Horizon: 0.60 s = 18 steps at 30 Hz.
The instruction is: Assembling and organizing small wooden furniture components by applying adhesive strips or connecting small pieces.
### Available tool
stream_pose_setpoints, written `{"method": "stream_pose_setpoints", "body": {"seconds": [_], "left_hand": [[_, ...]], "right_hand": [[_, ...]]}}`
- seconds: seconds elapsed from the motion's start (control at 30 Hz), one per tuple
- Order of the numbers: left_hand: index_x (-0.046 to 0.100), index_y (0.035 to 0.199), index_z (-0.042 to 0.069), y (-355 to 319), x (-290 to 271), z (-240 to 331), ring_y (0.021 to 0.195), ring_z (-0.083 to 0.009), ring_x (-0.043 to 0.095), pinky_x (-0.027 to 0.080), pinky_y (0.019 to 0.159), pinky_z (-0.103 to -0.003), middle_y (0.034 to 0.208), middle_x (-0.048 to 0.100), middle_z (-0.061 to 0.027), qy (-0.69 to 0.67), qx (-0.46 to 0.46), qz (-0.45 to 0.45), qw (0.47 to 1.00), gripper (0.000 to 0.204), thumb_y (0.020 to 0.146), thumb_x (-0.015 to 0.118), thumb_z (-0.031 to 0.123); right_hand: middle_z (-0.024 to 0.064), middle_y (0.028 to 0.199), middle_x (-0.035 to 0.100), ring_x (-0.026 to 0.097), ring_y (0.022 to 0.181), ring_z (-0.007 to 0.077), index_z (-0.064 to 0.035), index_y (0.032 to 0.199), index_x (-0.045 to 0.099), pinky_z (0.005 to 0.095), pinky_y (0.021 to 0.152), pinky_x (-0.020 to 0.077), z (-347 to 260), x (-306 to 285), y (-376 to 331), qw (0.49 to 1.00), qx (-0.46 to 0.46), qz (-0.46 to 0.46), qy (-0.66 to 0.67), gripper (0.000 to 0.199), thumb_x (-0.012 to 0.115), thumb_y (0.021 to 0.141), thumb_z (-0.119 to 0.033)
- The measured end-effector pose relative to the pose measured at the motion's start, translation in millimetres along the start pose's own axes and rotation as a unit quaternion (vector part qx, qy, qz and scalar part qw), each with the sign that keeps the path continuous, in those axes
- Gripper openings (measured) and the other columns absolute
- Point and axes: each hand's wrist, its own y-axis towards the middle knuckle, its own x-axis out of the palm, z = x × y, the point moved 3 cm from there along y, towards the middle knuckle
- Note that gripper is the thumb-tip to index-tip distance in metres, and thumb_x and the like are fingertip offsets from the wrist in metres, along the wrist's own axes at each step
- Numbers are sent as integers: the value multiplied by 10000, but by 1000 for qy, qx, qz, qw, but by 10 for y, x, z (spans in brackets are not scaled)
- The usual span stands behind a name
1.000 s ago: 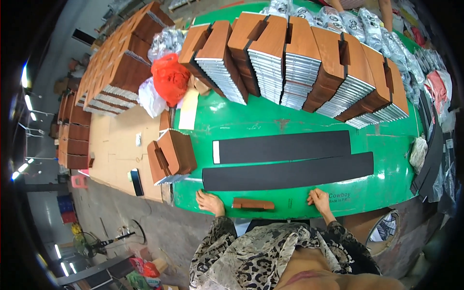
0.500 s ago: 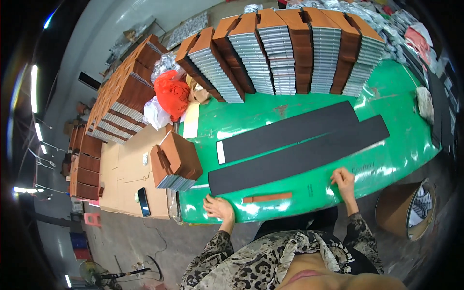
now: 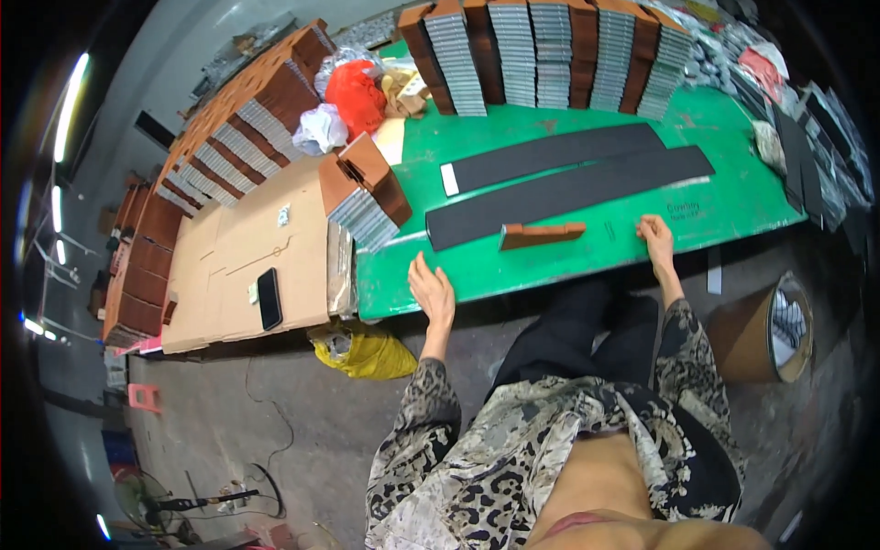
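Observation:
My left hand (image 3: pixel 432 288) is open at the near left edge of the green table, fingers apart and nothing in it. Over the table's near edge, my right hand (image 3: pixel 656 240) also appears to hold nothing, its fingers loosely bent and slightly apart. Between the hands a narrow brown piece (image 3: pixel 543 236) sits on the green surface, its side tilted up, touched by neither hand. Two long black strips (image 3: pixel 568 197) lie beyond it, side by side; the farther black strip (image 3: pixel 555 156) has a white patch at its left end.
A short stack of brown covers with grey edges (image 3: pixel 368 197) stands left on the green table (image 3: pixel 403 275). Taller stacks (image 3: pixel 536 55) line its back. Cardboard (image 3: pixel 247 247) bearing a phone (image 3: pixel 269 299) adjoins it. A yellow bag (image 3: pixel 367 353) and a round bin (image 3: pixel 733 335) stand below.
The view has shifted, showing more floor. The brown piece, flat before, now shows a raised side. My left hand's fingers have straightened and spread; my right hand stays near the table edge.

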Motion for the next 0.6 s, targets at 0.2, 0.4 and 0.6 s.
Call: {"method": "stream_pose_setpoints", "body": {"seconds": [0.2, 0.4, 0.6], "left_hand": [[487, 1216, 117, -58, 58, 130, 1041, -265, 507, 409, 835, -384, 1125, 549, -79, 77, 72, 99, 990, 391, 830, 511, 62], [530, 1181, 119, -37, 53, 172, 1039, -253, 518, 420, 823, -375, 1123, 554, -77, 74, 87, 101, 988, 393, 793, 521, 59], [546, 1165, 166, -107, 68, 167, 968, -229, 553, 437, 745, -363, 1080, 582, -29, 107, 85, 101, 985, 352, 825, 516, 77]], "right_hand": [[49, 862, 622, 546, 719, 84, -11, 1034, 581, 221, 673, 451, 48, -50, -205, 999, 31, 24, -18, 189, 545, 892, -130], [55, 852, 626, 509, 661, 69, 1, 1030, 585, 204, 618, 422, 90, -92, -151, 998, 36, 38, -40, 192, 534, 895, -125], [47, 753, 617, 479, 539, 56, -4, 960, 608, 199, 487, 394, 128, -161, -150, 992, 74, 101, 17, 178, 568, 873, -154]]}}
